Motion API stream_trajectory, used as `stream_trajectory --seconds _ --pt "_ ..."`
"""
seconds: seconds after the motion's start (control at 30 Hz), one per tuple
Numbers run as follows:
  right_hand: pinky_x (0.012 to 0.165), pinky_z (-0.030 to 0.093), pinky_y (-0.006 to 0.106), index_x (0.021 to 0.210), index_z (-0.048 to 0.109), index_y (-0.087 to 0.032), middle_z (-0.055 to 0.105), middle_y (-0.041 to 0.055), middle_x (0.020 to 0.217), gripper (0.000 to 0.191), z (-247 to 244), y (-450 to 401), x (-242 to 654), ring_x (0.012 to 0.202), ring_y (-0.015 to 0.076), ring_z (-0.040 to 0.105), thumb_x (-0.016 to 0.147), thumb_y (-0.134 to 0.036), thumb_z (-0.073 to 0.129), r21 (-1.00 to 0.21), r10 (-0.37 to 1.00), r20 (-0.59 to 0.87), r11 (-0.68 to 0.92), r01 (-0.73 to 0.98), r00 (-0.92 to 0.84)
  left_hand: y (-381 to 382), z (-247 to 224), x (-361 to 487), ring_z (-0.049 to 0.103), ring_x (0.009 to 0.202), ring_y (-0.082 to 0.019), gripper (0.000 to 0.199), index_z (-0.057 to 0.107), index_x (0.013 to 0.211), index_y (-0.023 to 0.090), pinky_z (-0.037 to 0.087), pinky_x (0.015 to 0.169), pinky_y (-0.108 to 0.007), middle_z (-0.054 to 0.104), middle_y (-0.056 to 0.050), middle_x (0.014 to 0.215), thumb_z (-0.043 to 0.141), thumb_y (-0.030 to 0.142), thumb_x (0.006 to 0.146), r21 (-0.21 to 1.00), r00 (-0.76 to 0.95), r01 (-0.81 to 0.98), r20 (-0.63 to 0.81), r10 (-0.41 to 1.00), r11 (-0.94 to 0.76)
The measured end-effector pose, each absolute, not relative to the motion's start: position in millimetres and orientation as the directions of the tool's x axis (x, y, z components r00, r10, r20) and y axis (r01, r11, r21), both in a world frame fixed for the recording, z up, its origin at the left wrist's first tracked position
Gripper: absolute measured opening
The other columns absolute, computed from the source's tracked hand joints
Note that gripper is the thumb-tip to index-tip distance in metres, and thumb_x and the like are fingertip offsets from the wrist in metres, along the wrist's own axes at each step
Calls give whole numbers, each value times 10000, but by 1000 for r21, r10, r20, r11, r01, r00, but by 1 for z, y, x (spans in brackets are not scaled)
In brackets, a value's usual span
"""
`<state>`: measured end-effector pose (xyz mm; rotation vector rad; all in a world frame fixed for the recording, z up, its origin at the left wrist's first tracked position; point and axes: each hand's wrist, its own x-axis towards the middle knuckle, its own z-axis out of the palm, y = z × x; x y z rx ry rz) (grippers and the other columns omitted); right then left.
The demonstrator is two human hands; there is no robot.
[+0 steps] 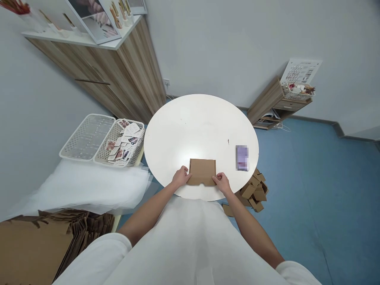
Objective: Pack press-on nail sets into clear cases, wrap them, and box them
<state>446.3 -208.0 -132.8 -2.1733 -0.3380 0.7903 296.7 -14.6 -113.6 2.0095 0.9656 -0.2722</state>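
Note:
A small brown cardboard box (202, 171) lies flat at the near edge of the round white table (198, 118), its lid closed and a notch in the near edge. My left hand (181, 176) grips its left side, thumb on top near the corner. On the right side, my right hand (222, 182) holds the near corner between thumb and curled fingers. A purple item, blurred out (242, 158), lies on the table to the right of the box.
Folded brown boxes (254, 190) are piled on the floor at the right. At left are a white basket of cards (118, 144), a basket of clear packs (87, 136), white sheets (89, 184) and stacked flat cardboard (35, 249). Wooden cabinets (118, 75) stand behind.

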Motion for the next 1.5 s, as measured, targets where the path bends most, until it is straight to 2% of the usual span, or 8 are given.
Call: stream_trajectory --seconds 0.2,0.33,0.47,0.7,0.87,1.07,1.27,1.5 --pt "669 413 311 859 484 -222 572 8 737 272 -130 -198 442 713 183 542 680 -425 517 -721 465 -440 -693 6 769 -16 -114 301 560 909 -217 229 442 1026 206 389 722 -330 601 -61 956 431 296 816 549 692 707 -409 594 -445" --pt "780 416 338 990 495 -200 583 78 955 361 -128 -193 437 894 216 541 711 -430 495 -719 482 -382 -691 74 789 -19 -113 297 490 1061 -254 283 458 1094 198 359 850 -391 552 -106 1122 395 297 836 519 713 681 -310 629 -517" --pt "926 348 387 1155 436 -173 506 127 1167 529 -130 -203 429 1105 257 444 708 -446 515 -716 553 -264 -661 224 790 -23 -113 279 337 1238 -269 459 379 1240 193 265 980 -411 439 -117 1297 430 361 817 534 791 588 -225 568 -607" --pt "990 244 465 1307 273 -236 432 98 1285 733 -139 -224 423 1210 290 359 674 -447 574 -617 709 -210 -630 471 674 -27 -112 260 129 1333 -309 857 137 1376 228 134 1027 -475 294 -102 1412 595 389 671 516 841 541 -321 436 -664" --pt "986 226 479 1353 156 -266 424 82 1297 797 -139 -217 421 1195 284 373 677 -360 568 -592 740 -239 -624 510 629 -28 -120 264 153 1327 -301 905 82 1387 214 140 1018 -466 329 -109 1391 602 311 653 542 853 521 -337 398 -659" --pt "940 300 464 1358 175 -273 484 79 1190 759 -124 -208 421 1115 272 433 703 -363 548 -653 723 -212 -606 454 658 -22 -115 270 290 1251 -310 898 110 1382 228 223 975 -443 384 -119 1327 621 329 651 607 859 500 -254 445 -618" --pt "823 403 386 1355 274 -259 518 78 1019 617 -93 -197 442 914 229 508 799 -477 432 -763 736 -213 -536 362 643 -6 -91 287 485 999 -247 611 265 1332 224 356 862 -375 496 -98 1082 475 418 792 692 842 473 -172 510 -546" --pt "904 330 344 1204 510 -255 569 64 969 496 -77 -178 465 991 221 494 834 -540 344 -820 705 -280 -528 219 652 12 -82 308 491 784 -202 395 454 1171 190 396 727 -318 475 -59 829 345 409 860 682 836 513 -259 484 -521"
